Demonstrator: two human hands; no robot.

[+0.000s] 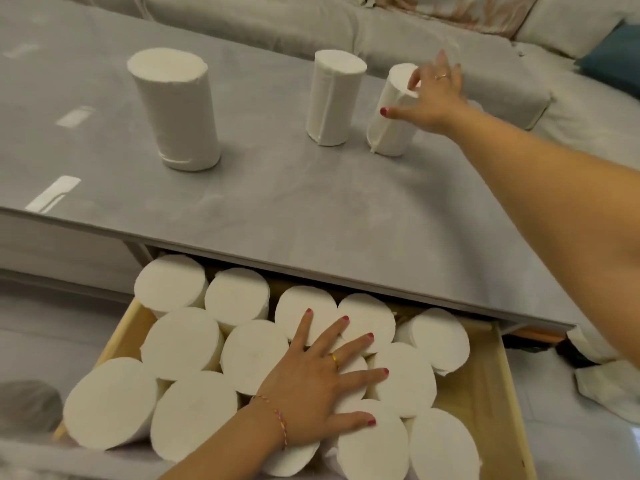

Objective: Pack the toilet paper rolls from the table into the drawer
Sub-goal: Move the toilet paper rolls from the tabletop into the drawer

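Note:
Three white toilet paper rolls stand upright on the grey table (277, 202): a left roll (175, 110), a middle roll (333, 98) and a right roll (391, 123). My right hand (433, 95) reaches across the table and its fingers wrap the top of the right roll, which leans slightly. Below the table edge the wooden drawer (485, 396) is pulled out, holding several rolls standing on end (183, 341). My left hand (322, 379) lies flat with fingers spread on top of the rolls in the drawer's middle.
A grey sofa (450, 32) with a teal cushion (613, 57) runs behind the table. White paper wrapping (609, 389) lies on the floor to the right of the drawer. A dark round object (27, 407) sits at the lower left.

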